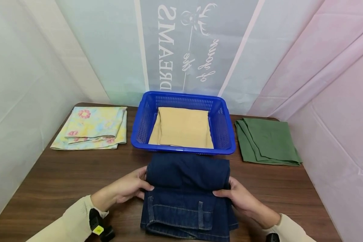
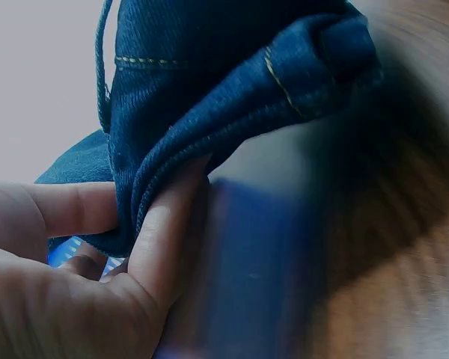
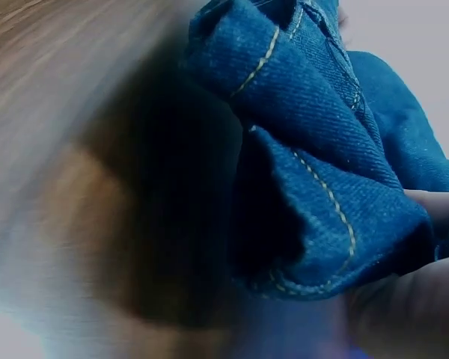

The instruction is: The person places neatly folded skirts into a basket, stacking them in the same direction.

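Dark blue denim jeans (image 1: 186, 196), folded with the belt loops facing the person, are held over the brown table (image 1: 78, 178) between both hands, just in front of a blue plastic basket (image 1: 181, 148). The left hand (image 1: 130, 186) pinches one side of the folded bundle, thumb on top; the right hand (image 1: 242, 198) pinches the opposite side, its thumb also on top. The far fold reaches the basket's front rim in the head view, though I cannot tell whether they touch. Inside the basket lies a folded beige cloth (image 1: 184, 127). A flowered cloth (image 1: 93, 122) lies folded to its left, a green cloth (image 1: 270, 139) to its right.
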Demonstrator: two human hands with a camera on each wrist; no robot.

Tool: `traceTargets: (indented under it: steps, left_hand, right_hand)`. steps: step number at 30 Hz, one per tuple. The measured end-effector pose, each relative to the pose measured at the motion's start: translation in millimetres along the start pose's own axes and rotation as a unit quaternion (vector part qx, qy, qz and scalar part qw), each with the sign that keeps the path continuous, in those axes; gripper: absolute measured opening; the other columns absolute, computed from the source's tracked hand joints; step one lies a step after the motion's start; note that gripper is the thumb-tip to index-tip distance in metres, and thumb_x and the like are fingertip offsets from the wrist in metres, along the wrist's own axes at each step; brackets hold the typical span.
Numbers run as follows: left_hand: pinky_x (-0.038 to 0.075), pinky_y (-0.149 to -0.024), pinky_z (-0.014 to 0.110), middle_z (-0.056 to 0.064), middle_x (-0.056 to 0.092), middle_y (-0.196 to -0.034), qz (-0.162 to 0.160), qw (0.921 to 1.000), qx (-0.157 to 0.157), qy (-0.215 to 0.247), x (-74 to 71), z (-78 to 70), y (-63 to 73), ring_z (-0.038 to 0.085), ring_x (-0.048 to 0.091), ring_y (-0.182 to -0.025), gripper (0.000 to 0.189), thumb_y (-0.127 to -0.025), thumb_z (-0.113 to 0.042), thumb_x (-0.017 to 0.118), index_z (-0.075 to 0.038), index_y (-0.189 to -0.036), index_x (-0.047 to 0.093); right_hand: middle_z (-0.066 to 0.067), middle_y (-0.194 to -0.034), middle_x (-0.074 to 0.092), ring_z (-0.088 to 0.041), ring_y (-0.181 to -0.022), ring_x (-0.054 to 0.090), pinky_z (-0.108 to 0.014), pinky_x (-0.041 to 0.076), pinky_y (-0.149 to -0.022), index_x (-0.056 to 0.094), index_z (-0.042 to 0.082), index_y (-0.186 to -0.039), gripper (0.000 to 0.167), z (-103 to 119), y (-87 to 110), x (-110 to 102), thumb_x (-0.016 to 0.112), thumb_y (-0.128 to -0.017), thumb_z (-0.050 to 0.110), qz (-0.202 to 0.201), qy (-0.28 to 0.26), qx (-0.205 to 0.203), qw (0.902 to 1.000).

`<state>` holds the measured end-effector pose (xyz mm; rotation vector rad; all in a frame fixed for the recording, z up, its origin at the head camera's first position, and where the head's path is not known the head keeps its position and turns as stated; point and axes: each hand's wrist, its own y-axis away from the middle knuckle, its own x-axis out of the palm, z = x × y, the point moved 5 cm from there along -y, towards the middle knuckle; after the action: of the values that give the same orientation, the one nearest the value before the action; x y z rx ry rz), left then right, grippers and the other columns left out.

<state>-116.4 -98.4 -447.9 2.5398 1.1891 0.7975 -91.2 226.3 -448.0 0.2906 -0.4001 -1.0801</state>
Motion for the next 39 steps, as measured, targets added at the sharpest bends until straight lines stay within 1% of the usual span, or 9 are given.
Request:
traceTargets:
  steps: [9,16,20,25,27,30,34,36,39]
  left_hand:
    - [0.06,-0.086,0.044,0.025,0.049,-0.147,0.004,0.9972,0.044,-0.061,6.5,-47.7,12.8,0.029,0.066,-0.111,0.085,-0.093,0.002,0.063,-0.003,-0.161,0.012]
    - [0.06,-0.087,0.045,0.025,0.048,-0.148,-0.005,0.9935,0.076,-0.085,6.1,-94.6,6.5,0.026,0.068,-0.108,0.082,-0.095,0.005,0.058,-0.007,-0.162,0.012]
    - [0.06,-0.088,0.044,0.026,0.051,-0.145,-0.035,0.9904,0.09,-0.099,3.4,-122.8,-0.8,0.026,0.068,-0.108,0.084,-0.095,0.005,0.055,-0.012,-0.164,0.01]
    - [0.059,-0.089,0.038,0.025,0.02,-0.164,-0.083,0.9863,0.07,-0.124,0.2,-158.3,-13.2,0.035,0.047,-0.137,0.095,-0.095,0.001,0.055,-0.012,-0.163,-0.01]
    - [0.058,-0.087,0.034,0.022,0.012,-0.167,-0.094,0.9842,0.061,-0.137,-0.7,-171.2,-17.8,0.035,0.041,-0.142,0.097,-0.096,0.0,0.054,-0.011,-0.161,-0.017]
    - [0.058,-0.083,0.031,0.022,0.033,-0.16,-0.113,0.9801,0.06,-0.152,-3.6,-189.8,-25.5,0.028,0.056,-0.129,0.087,-0.098,-0.003,0.052,-0.007,-0.163,-0.006]
    - [0.056,-0.087,0.033,0.017,0.058,-0.132,-0.147,0.9734,0.064,-0.164,-11.0,-210.0,-38.2,0.016,0.067,-0.097,0.067,-0.101,-0.006,0.05,0.0,-0.16,0.018]
    - [0.054,-0.093,0.037,0.015,0.058,-0.131,-0.161,0.9707,0.063,-0.167,-14.8,-216.7,-45.6,0.018,0.066,-0.101,0.061,-0.102,-0.007,0.05,0.001,-0.158,0.025]
    - [0.048,-0.105,0.044,0.018,0.046,-0.15,-0.176,0.9681,0.057,-0.169,-19.8,-223.0,-57.7,0.028,0.056,-0.128,0.067,-0.103,-0.009,0.051,0.0,-0.16,0.018]
  right_hand:
    - [-0.01,-0.137,0.06,-0.019,-0.114,0.065,-0.035,0.056,-0.094,0.038,-0.002,-0.149,0.061,60.4,8.4,0.2,0.068,-0.097,0.007,-0.013,0.066,-0.037,0.9971]
    - [-0.014,-0.143,0.053,-0.021,-0.116,0.064,-0.039,0.056,-0.094,0.031,0.003,-0.155,0.069,107.6,1.9,-5.7,0.068,-0.098,0.008,-0.044,0.105,-0.053,0.9921]
    - [-0.011,-0.139,0.055,-0.021,-0.113,0.066,-0.04,0.058,-0.092,0.031,0.005,-0.155,0.066,134.5,-5.9,-9.8,0.066,-0.099,0.008,-0.054,0.12,-0.068,0.989]
    - [-0.004,-0.128,0.062,-0.018,-0.107,0.068,-0.036,0.059,-0.088,0.033,0.003,-0.152,0.061,164.4,-18.3,-17.2,0.064,-0.1,0.007,-0.068,0.134,-0.083,0.9852]
    - [-0.001,-0.123,0.065,-0.016,-0.105,0.068,-0.034,0.059,-0.087,0.035,0.002,-0.15,0.057,174.0,-22.9,-20.2,0.063,-0.101,0.007,-0.075,0.138,-0.08,0.9844]
    - [0.0,-0.117,0.067,-0.015,-0.102,0.069,-0.033,0.059,-0.086,0.037,0.002,-0.147,0.052,189.0,-32.9,-23.8,0.062,-0.102,0.008,-0.08,0.14,-0.071,0.9844]
    - [-0.001,-0.114,0.066,-0.014,-0.1,0.069,-0.032,0.059,-0.085,0.037,0.0,-0.146,0.049,207.6,-51.5,-27.7,0.06,-0.103,0.009,-0.08,0.14,-0.069,0.9845]
    - [-0.002,-0.113,0.067,-0.014,-0.099,0.069,-0.032,0.059,-0.085,0.038,-0.001,-0.145,0.049,213.6,-61.8,-30.2,0.06,-0.103,0.008,-0.081,0.131,-0.066,0.9858]
    - [-0.002,-0.108,0.068,-0.014,-0.096,0.07,-0.031,0.059,-0.083,0.039,-0.001,-0.145,0.049,218.3,-76.1,-35.5,0.061,-0.102,0.006,-0.096,0.118,-0.061,0.9865]
